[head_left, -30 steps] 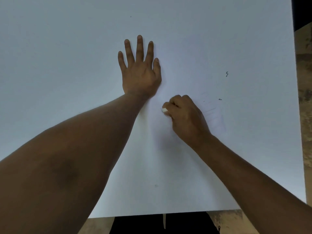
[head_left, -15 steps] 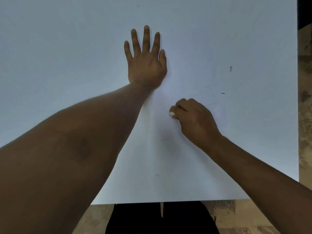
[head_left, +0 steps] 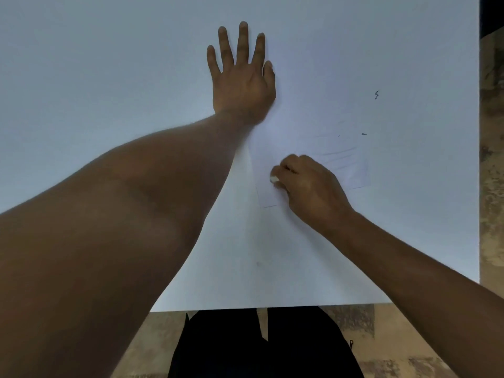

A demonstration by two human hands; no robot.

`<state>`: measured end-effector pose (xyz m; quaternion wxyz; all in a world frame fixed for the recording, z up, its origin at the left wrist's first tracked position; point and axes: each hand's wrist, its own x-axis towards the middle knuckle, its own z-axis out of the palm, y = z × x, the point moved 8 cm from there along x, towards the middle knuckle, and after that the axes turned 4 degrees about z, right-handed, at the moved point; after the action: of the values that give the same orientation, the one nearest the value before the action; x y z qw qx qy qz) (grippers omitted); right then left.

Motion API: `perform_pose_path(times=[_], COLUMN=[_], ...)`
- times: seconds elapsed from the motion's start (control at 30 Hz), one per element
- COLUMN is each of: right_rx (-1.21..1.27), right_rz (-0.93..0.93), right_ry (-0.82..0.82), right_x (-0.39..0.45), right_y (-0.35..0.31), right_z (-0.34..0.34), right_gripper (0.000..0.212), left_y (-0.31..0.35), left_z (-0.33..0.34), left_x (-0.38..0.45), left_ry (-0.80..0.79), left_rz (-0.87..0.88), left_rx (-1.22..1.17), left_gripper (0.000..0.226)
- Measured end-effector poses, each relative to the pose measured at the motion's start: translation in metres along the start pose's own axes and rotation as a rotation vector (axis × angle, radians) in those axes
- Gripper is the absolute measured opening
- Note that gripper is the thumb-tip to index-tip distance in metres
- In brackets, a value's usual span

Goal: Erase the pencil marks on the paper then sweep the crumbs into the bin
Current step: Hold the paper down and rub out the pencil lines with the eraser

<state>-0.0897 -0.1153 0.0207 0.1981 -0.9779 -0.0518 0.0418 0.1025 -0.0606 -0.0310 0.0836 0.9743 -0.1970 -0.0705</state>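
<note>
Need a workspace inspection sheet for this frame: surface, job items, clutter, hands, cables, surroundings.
Surface: white table, large, fills most of the view.
Job's things: paper lying flat on the table, faint pencil lines on it; white eraser on the paper; bin not in view.
Clutter: two small dark specks on the table right of the paper; a faint smudge nearer the person.
Hands: left hand flat, fingers spread, pressing the paper's left part; right hand pinches the eraser.
Cables: nothing seen.
Surroundings: mottled tan floor to the right and below; the person's dark clothing at the near edge.
</note>
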Motion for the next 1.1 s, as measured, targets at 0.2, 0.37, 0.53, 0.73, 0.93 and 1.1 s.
perform_pose_path(times=[0.2,0.37,0.53,0.73,0.93,1.1], right_rx=[0.109,0.047,-0.014,0.072,0.017,0.146], right_rz=[0.033,0.014,-0.034,0.037,0.059,0.075], right_ry=[-0.115,0.014,0.029,0.025,0.098,0.044], right_x=[0.001,0.046,0.004,0.019,0.011,-0.001], right_y=[0.007,-0.004,-0.019,-0.003,-0.013,-0.001], right_z=[-0.007,0.001,0.011,0.006,0.013,0.011], right_gripper=[0.014,0.013,0.009,0.011,0.009,0.014], left_y=[0.001,-0.002,0.001,0.0,0.0,-0.003], left_z=[0.001,0.001,0.0,0.001,0.004,-0.009], left_x=[-0.001,-0.001,-0.002,-0.001,-0.008,0.004], left_ry=[0.013,0.027,0.017,0.025,0.015,0.046], left_rz=[-0.005,-0.011,-0.006,-0.011,-0.003,-0.017], left_rx=[0.006,0.031,0.02,0.016,0.007,-0.006], left_gripper=[0.062,0.063,0.062,0.062,0.061,0.06])
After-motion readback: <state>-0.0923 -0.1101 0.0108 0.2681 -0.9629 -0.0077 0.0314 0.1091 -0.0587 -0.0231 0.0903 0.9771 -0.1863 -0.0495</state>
